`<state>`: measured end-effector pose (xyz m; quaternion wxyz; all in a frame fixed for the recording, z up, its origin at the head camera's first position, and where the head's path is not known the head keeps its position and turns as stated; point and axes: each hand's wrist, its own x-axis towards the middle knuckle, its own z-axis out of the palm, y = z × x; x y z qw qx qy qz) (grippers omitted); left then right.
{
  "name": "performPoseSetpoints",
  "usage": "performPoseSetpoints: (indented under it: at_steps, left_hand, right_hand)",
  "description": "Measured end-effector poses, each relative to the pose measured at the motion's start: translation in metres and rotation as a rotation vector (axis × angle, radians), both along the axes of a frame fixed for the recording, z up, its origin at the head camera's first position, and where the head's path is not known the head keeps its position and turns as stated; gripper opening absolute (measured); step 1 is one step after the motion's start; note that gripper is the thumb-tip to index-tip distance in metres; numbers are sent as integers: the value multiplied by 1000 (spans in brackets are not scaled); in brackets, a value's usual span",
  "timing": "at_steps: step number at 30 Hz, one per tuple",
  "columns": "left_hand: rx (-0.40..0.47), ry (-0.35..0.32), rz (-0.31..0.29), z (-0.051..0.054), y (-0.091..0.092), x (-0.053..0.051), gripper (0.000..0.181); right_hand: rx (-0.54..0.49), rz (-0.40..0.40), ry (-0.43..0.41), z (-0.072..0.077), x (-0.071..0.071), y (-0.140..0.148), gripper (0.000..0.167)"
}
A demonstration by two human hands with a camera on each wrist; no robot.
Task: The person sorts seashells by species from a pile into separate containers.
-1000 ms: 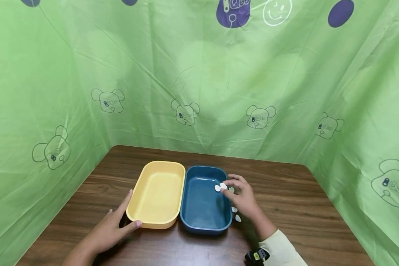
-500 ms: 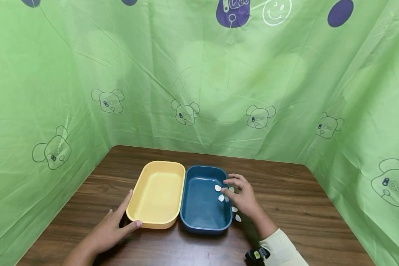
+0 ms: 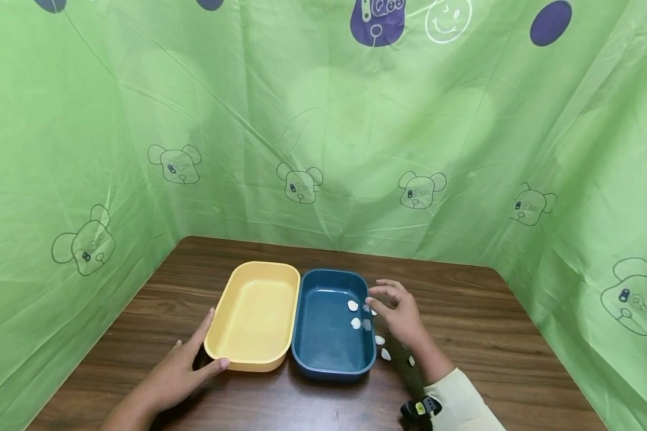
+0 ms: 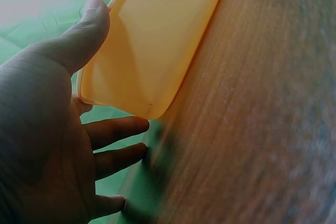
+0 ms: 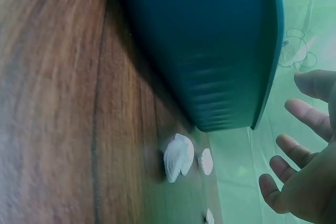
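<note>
My left hand (image 3: 175,372) touches the near left corner of the yellow tray (image 3: 256,320), thumb at the rim; in the left wrist view the other fingers of this hand (image 4: 58,129) are spread. Two white shell-like pieces (image 3: 353,306) (image 3: 356,323) lie inside the blue tray (image 3: 329,350), near its right wall. My right hand (image 3: 401,316) hovers at that tray's right rim. The right wrist view shows this hand (image 5: 307,174) with its fingers apart and nothing held, beside the blue tray's outer wall (image 5: 210,40).
Several white pieces (image 3: 380,340) lie on the wooden table (image 3: 485,335) right of the blue tray, some near my right forearm; the right wrist view shows some of them (image 5: 176,158) too. The two trays stand side by side. A green curtain (image 3: 356,137) surrounds the table's back and sides.
My right hand has let go of a white piece, which lies in the blue tray, and has drawn slightly right to its rim. My left hand has stayed at the yellow tray.
</note>
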<state>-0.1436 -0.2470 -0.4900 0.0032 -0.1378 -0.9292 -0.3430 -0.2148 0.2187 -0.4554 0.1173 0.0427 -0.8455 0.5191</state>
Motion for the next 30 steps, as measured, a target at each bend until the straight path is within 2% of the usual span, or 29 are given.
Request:
performPoseSetpoints:
  at_steps: [11, 20, 30]
  left_hand:
    - [3, -1, 0, 0, 0, 0, 109]
    - [8, 7, -6, 0, 0, 0, 109]
    - [6, 6, -7, 1, 1, 0, 109]
  right_hand:
    - [-46, -34, -36, -4, -9, 15, 25]
    - [-9, -71, -76, -16, -19, 28, 28]
    - [55, -11, -156, -27, -29, 44, 41]
